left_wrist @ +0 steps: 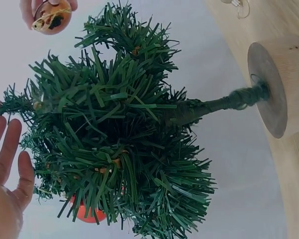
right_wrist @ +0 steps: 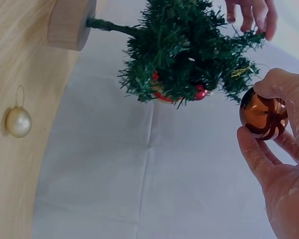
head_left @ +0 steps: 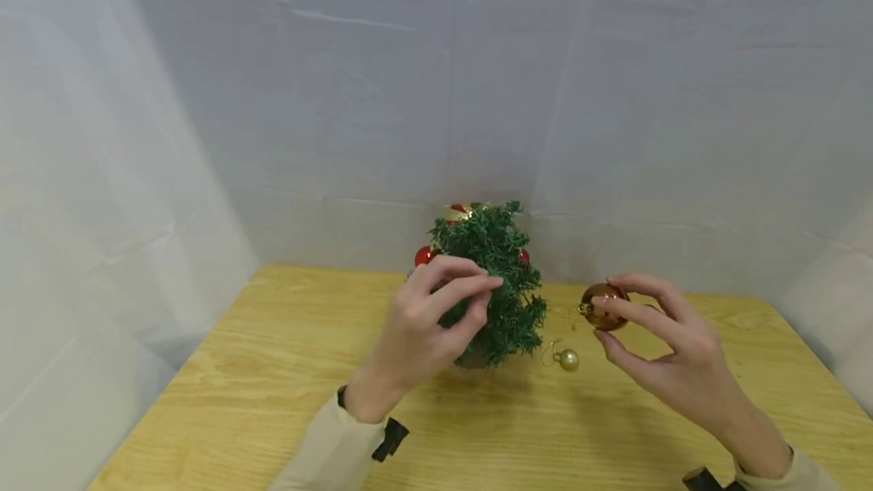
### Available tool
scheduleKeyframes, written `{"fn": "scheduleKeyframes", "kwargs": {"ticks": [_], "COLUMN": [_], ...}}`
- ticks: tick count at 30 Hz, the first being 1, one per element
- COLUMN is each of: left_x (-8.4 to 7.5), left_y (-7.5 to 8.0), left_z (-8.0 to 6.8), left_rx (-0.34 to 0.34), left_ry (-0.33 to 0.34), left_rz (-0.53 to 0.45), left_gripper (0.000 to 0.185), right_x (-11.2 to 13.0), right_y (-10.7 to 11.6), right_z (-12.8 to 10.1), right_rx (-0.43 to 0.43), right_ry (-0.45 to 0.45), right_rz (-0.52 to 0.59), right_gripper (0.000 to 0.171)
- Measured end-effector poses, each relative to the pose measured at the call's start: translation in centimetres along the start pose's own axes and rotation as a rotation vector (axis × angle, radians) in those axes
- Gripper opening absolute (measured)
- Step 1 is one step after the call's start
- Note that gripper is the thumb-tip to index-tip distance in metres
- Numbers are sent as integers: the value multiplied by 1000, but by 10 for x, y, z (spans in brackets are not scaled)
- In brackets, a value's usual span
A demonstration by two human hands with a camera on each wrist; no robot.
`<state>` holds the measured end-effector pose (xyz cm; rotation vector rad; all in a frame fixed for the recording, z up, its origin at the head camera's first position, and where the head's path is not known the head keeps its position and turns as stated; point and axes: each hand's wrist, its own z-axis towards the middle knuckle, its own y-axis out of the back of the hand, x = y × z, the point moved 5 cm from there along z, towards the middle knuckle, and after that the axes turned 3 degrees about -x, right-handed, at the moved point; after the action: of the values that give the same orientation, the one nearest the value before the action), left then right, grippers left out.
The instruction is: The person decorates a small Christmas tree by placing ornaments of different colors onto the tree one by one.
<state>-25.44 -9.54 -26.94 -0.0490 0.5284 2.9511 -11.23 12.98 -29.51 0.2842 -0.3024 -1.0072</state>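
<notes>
A small green artificial tree stands on a round wooden base at the middle of the table. My left hand reaches into its left side, index finger and thumb curled round a branch tip. My right hand is just right of the tree and pinches a shiny copper-brown ball ornament between thumb and fingers; its gold loop points toward the branches. The same ball hangs close to a branch end in the right wrist view. Red balls hang on the tree.
A small pale gold ball with a hook lies on the light wooden table between the tree base and my right hand. Grey cloth walls close in the back and both sides.
</notes>
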Motion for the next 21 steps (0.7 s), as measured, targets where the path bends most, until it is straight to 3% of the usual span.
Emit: {"fn": "scheduleKeyframes", "kwargs": {"ticks": [10, 21], "left_x": [-5, -24], "left_y": [-3, -6], "left_z": [-2, -18], "left_rx": [-2, -9], "left_ry": [3, -24], "left_rz": [3, 41], "left_gripper": [19, 19], "right_x": [17, 33], "right_y": [-2, -10], "right_z": [13, 18], "right_rx": [-38, -27], "right_ry": [55, 103], "right_rz": [87, 181], "right_gripper": [42, 35]}}
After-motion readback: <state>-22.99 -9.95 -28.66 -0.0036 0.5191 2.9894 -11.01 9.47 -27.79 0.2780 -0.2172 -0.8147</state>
